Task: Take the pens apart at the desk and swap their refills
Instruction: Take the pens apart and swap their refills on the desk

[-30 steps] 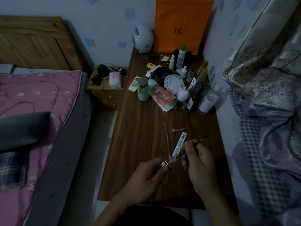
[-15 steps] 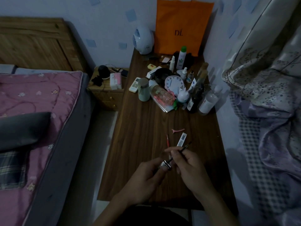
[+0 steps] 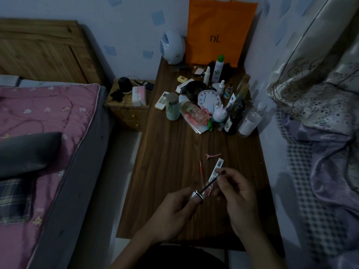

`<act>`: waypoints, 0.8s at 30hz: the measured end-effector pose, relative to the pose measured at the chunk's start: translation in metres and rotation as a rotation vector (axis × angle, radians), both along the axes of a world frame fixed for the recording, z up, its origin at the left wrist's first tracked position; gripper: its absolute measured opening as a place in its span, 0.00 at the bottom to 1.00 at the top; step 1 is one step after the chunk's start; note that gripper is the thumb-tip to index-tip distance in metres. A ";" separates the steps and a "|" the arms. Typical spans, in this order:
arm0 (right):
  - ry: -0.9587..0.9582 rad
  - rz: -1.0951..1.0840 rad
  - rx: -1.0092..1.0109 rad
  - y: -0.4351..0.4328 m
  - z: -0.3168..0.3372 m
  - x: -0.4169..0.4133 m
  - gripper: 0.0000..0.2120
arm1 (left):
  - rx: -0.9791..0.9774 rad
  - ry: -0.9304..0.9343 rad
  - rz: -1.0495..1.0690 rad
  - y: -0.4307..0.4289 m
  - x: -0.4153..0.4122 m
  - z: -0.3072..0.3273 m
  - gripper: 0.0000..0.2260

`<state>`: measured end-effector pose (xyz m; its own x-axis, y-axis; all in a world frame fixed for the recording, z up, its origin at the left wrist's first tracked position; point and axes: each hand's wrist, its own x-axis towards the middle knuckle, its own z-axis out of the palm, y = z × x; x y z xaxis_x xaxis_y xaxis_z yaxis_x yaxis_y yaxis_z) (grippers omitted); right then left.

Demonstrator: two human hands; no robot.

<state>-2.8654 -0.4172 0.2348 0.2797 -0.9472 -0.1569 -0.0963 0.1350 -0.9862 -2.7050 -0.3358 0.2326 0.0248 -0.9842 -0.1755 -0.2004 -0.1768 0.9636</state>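
Red refill (image 3: 201,169) lies beside a pink clip (image 3: 213,155), bottles (image 3: 250,121) crowding the desk (image 3: 171,156) beyond.

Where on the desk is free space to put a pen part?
The middle of the desk, between the bottles and the hair clip, is bare. So is the strip left of the red refill. The far end is crowded.

The dark wood table (image 3: 174,152) carries, near its middle, a pink clip (image 3: 213,155), a red refill (image 3: 201,170) and a barcoded strip (image 3: 219,165), close together. At its far end crowd bottles (image 3: 218,68), a clock (image 3: 208,100), a remote (image 3: 162,100), a fan (image 3: 172,47) and an orange bag (image 3: 219,30).
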 end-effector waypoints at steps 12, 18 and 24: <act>0.022 -0.030 -0.150 0.003 -0.004 0.005 0.17 | -0.021 -0.016 0.003 -0.001 -0.001 0.001 0.11; 0.103 0.107 -0.179 0.006 -0.006 0.005 0.15 | -0.027 -0.013 0.006 -0.002 -0.001 0.003 0.10; 0.334 0.198 -0.420 0.010 -0.008 0.008 0.14 | -0.001 0.015 0.024 -0.001 0.000 0.005 0.10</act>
<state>-2.8578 -0.4072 0.2270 0.4580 -0.8820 0.1108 -0.3959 -0.3140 -0.8629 -2.7045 -0.3366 0.2380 0.0459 -0.9835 -0.1752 -0.1816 -0.1807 0.9666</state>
